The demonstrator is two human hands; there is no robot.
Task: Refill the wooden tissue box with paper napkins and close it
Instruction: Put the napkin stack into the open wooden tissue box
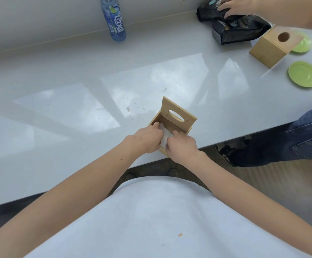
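You stand at a glossy white table — the open wooden tissue box sits near your edge. Farther off lie a blue bottle, black packets, a second wooden box and two green plates.

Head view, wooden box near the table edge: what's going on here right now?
A person has both hands in the open wooden tissue box, the left hand and right hand pressing white paper napkins down inside. The slotted lid stands tilted up at the back, so the box is not yet closed. At the far right, a second person's hand rests on black bags beside another wooden box and green plates.
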